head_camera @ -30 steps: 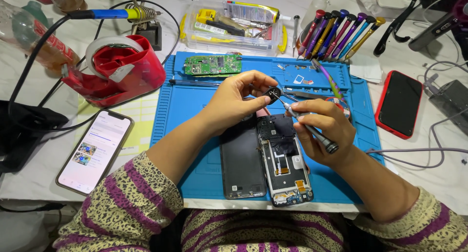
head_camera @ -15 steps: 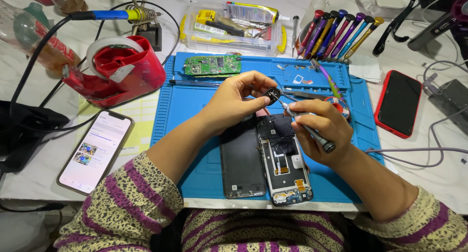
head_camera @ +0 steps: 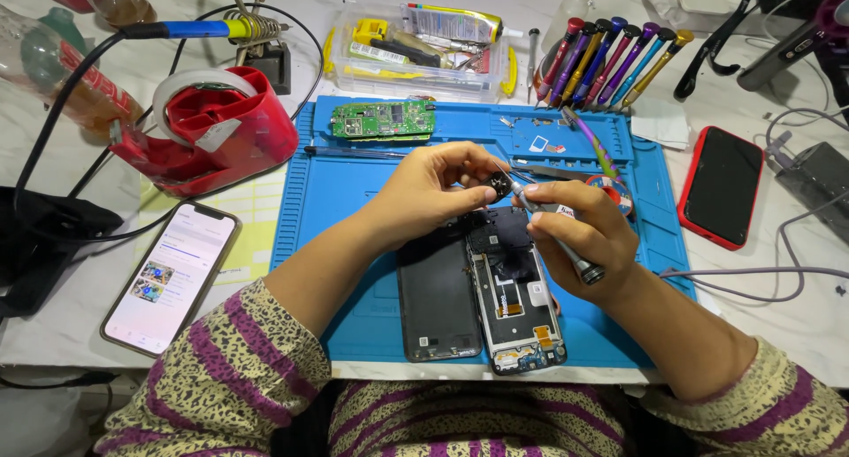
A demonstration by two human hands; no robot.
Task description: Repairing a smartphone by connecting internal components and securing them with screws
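1. Head view: blue mat [head_camera: 354,201] fills the desk centre; bare mat lies at 9 o'clock of the hands, while its 12 o'clock edge is crowded.
2. Two opened phone halves: back cover [head_camera: 438,302] and frame [head_camera: 517,307], side by side below the hands.
3. Left hand [head_camera: 424,192] pinches a small black part [head_camera: 500,186].
4. Right hand [head_camera: 579,227] is closed around one screwdriver [head_camera: 557,236], its tip touching the part.

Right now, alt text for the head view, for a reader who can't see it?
Over a blue silicone repair mat, the left hand pinches a small black round part while the right hand holds a slim grey screwdriver to it. Below lie an opened black smartphone frame and its dark back panel; a green circuit board sits above.
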